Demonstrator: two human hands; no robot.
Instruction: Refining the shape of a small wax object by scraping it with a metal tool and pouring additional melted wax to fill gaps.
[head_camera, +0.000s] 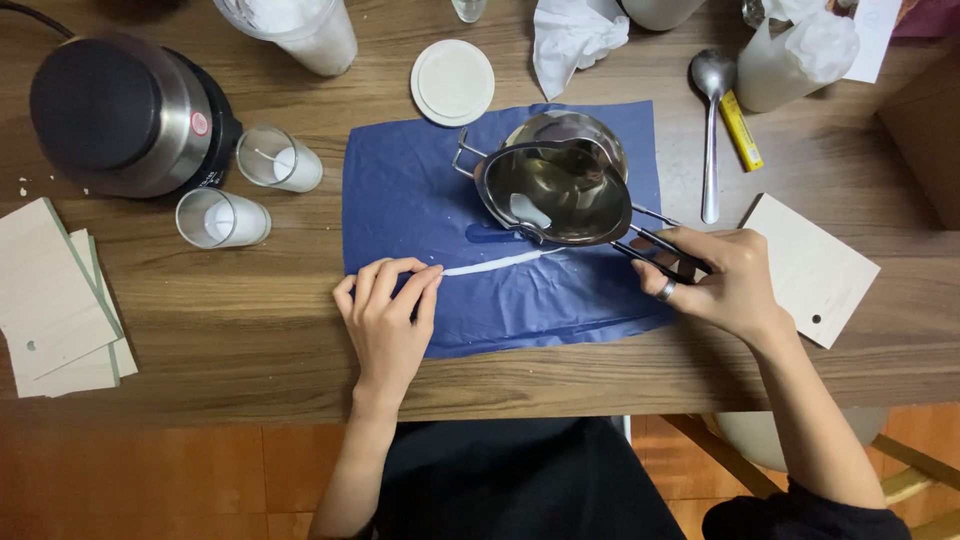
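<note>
My right hand (722, 281) grips the black handle of a small steel melting pot (556, 190), held tilted over a blue cloth (400, 190). A little white wax lies inside the pot. Below the pot's spout, a thin white strip (497, 263) lies across the cloth. My left hand (388, 312) pinches the left end of that strip with thumb and fingertips. Behind the pot, partly hidden by it, stands a round glass or steel bowl (585, 130).
Two glass candle jars with white wax (281, 160) (220, 219) stand left of the cloth, next to a black and steel hot plate (120, 115). A white lid (452, 81), a steel spoon (711, 110), crumpled tissue (572, 38), and wooden boards (60, 300) (812, 265) lie around.
</note>
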